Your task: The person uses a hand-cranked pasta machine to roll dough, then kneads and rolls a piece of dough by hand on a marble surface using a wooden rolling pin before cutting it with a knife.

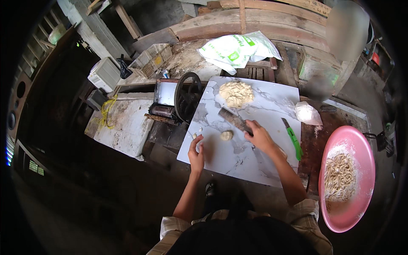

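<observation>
My right hand (258,137) is closed around one end of a flat, dark rectangular dough scraper (231,118), held over the marble-patterned board (250,165). A small ball of dough (226,135) lies on the board just left of that hand. Near the board's left edge is my left hand (196,155), fingers apart and apparently holding nothing, with tiny dough bits by its fingertips. Toward the far side sits a large lump of dough (236,94). To the right lies a green utility knife (293,139). Something pale is partly hidden by my right forearm.
Right of the board stands a pink basin (368,170) with floury strips of dough; a clear bag of white powder (307,114) is nearby. On the left is a roller machine with a dark handwheel (188,98). Beyond are a white-green sack (240,51) and a plastic crate (151,58).
</observation>
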`<state>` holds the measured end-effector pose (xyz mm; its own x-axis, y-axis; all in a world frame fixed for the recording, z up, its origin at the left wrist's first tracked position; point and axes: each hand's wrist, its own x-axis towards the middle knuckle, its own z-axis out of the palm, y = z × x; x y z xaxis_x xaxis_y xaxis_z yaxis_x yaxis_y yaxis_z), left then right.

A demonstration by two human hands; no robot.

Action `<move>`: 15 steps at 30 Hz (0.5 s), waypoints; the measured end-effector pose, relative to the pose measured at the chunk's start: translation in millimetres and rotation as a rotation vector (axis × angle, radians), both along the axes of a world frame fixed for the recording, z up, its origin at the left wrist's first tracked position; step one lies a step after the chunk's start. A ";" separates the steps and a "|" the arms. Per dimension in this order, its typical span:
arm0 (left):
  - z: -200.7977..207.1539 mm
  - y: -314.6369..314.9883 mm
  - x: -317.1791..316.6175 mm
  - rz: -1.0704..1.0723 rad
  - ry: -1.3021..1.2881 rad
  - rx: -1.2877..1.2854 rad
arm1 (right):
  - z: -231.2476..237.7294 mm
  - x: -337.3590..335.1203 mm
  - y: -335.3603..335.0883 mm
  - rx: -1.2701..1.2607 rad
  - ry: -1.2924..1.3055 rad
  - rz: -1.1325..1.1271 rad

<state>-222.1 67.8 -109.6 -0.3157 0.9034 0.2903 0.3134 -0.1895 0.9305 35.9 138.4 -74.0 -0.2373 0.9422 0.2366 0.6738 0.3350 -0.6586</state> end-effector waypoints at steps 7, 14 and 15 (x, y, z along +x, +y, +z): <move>31.0 70.5 13.8 -0.098 0.220 0.051 | -7.7 -30.0 -14.0 0.024 -0.259 0.154; 6.5 129.2 30.4 -0.173 0.584 0.053 | -4.2 -76.3 -8.3 -0.129 -0.363 -0.322; 4.2 136.0 35.0 -0.140 0.635 0.021 | -10.7 -80.3 -0.8 -0.045 -0.394 -0.432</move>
<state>-187.1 203.8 -105.4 0.0439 0.9155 0.3999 0.7719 -0.2852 0.5681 -44.4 137.6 -84.7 0.1082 0.9801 0.1662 0.9401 -0.0465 -0.3377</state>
